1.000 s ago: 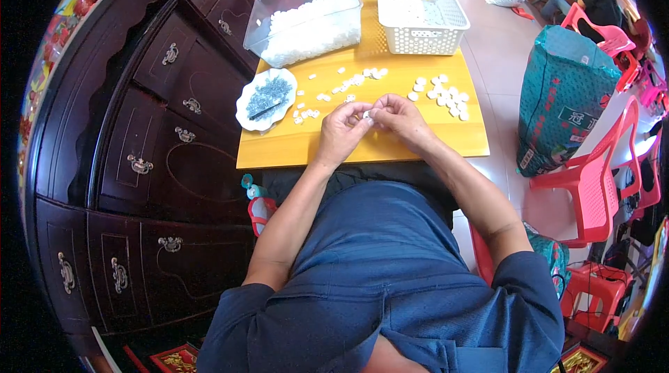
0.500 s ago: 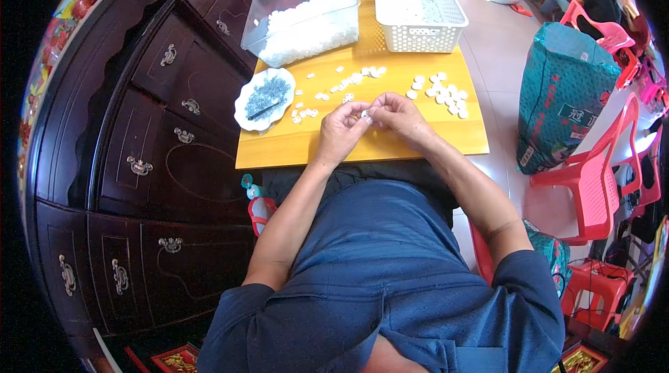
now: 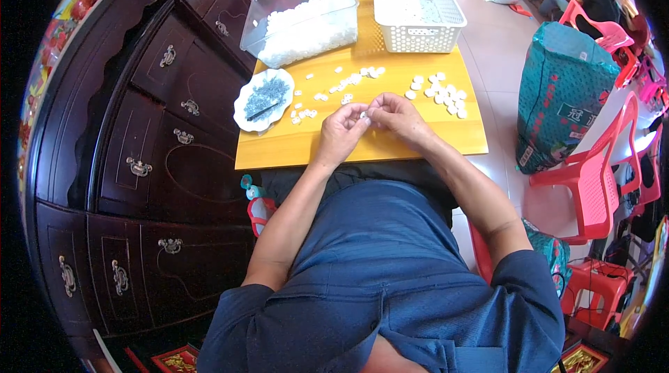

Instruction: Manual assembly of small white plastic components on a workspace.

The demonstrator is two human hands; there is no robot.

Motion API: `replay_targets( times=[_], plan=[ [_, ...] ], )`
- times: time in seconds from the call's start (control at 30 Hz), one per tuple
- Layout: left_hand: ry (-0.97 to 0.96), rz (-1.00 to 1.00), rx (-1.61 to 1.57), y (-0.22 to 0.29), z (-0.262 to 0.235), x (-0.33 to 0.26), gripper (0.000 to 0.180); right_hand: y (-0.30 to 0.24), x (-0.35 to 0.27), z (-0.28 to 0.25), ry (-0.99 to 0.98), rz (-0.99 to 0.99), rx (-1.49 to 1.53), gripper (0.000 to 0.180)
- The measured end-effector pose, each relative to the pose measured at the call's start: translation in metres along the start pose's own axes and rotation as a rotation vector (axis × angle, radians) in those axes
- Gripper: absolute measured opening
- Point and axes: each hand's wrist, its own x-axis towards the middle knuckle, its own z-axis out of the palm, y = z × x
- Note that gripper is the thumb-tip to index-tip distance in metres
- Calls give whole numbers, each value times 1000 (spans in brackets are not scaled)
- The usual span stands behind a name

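My left hand (image 3: 340,131) and my right hand (image 3: 396,119) meet fingertip to fingertip over the near part of the wooden table (image 3: 279,153). Between the left thumb and fingers sits a small white plastic piece (image 3: 363,115), mostly covered. The right fingers are pinched against it; whether they hold a tiny part of their own is hidden. Just beyond the hands lie several small white pieces (image 3: 345,84), loosely scattered. Several round white pieces (image 3: 449,96) are grouped to the right. A white scalloped dish (image 3: 242,110) of small clear bluish parts (image 3: 265,98) stands at the left.
A clear bin (image 3: 259,35) heaped with white pieces and a white perforated basket (image 3: 419,40) stand along the far edge. Dark drawers (image 3: 167,129) border the left. A teal bag (image 3: 557,94) and pink chairs (image 3: 585,181) are at the right. Other people sit farther off.
Both hands stay joined at nearly the same spot, with only slight finger movement around the small white piece. The view has shifted slightly.
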Motion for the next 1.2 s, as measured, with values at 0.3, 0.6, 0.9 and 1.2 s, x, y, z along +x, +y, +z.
replay_targets(
  times=[0.3,0.6,0.9,1.2],
  plan=[
    [27,31,19,-4,3,-1,20,-3,0,0,-23,34,-32,12],
    [16,49,93,-6,3,-2,21,-2,0,1,-11,21,-57,13],
    [66,71,90,-3,5,-2,18,2,3,-2,-29,11,-58,13],
    [59,69,96,-5,5,-2,19,-5,1,0,-25,41,-75,13]
  ],
)
